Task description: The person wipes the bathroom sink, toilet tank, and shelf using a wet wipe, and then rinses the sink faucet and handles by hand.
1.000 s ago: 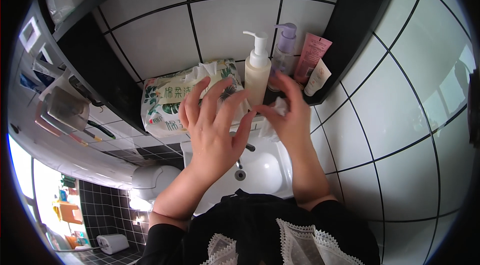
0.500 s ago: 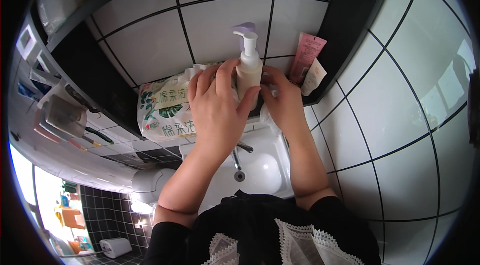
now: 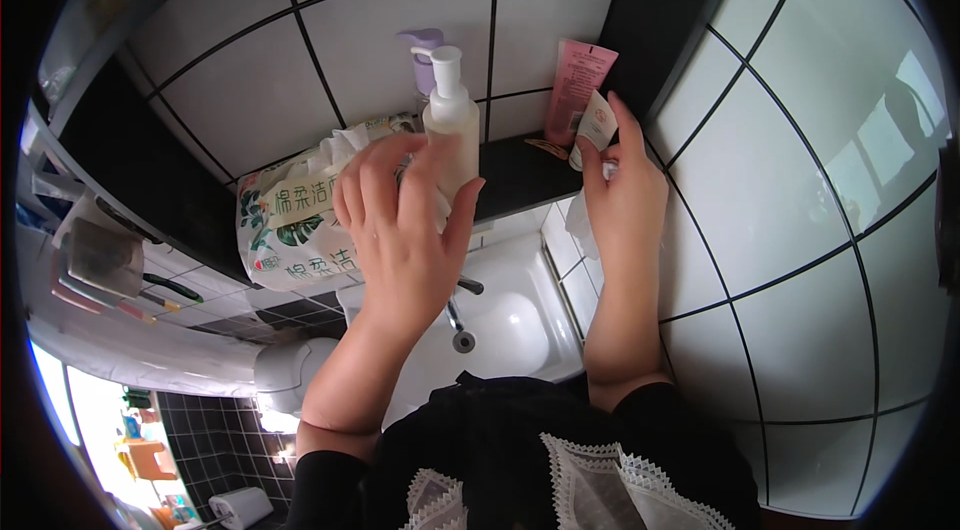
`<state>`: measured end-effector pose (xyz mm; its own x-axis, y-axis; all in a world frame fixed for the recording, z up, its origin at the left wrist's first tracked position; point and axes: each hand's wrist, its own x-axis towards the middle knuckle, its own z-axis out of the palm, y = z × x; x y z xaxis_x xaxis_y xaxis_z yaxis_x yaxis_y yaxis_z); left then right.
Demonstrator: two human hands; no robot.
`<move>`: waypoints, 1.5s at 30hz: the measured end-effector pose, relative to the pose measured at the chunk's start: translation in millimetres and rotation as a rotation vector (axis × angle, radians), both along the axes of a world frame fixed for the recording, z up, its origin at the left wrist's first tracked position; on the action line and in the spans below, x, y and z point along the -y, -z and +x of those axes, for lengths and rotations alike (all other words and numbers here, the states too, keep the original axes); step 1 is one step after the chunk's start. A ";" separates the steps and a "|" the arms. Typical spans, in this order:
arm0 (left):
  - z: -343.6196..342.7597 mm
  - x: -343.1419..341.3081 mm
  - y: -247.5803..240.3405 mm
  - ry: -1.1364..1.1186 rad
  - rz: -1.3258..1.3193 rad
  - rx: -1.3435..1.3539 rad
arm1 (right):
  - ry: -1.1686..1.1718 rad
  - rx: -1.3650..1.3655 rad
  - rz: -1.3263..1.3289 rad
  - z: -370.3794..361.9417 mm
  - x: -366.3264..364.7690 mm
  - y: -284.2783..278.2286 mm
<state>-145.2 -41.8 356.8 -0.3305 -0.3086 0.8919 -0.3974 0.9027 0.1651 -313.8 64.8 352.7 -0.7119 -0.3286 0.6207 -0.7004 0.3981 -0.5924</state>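
My left hand (image 3: 400, 230) is open, its fingers spread beside a white pump bottle (image 3: 457, 130) on the dark shelf. The thumb stands apart from the bottle; whether the fingertips touch it I cannot tell. Behind it stands a lilac-topped pump bottle (image 3: 428, 65). My right hand (image 3: 630, 185) is at the shelf's right end, thumb and index finger on either side of a small white tube (image 3: 597, 122). A crumpled white tissue (image 3: 580, 225) hangs from this hand, its other fingers curled and partly hidden. A pink tube (image 3: 580, 80) leans on the wall behind.
A soft pack of tissues (image 3: 295, 210) lies at the left of the black shelf (image 3: 525, 168). Below are a white sink (image 3: 510, 325) and its tap (image 3: 455, 315). White tiles (image 3: 790, 330) rise close on the right. Brushes or razors (image 3: 110, 265) hang at the left.
My right hand has moved right, from behind the white pump bottle to the small white tube, carrying the tissue along. My left hand has loosened from the bottle. The view has shifted a little.
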 end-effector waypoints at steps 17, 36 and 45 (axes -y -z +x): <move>-0.4 -23.7 35.4 0.337 0.100 -0.093 | -0.565 0.212 -0.298 26.8 -8.5 -4.2; 18.3 -23.9 58.0 0.479 0.171 -0.035 | -0.355 0.094 -0.156 -5.2 23.3 10.1; 9.7 -26.7 71.8 0.562 0.249 0.025 | -0.120 -0.103 0.372 -13.4 16.7 15.5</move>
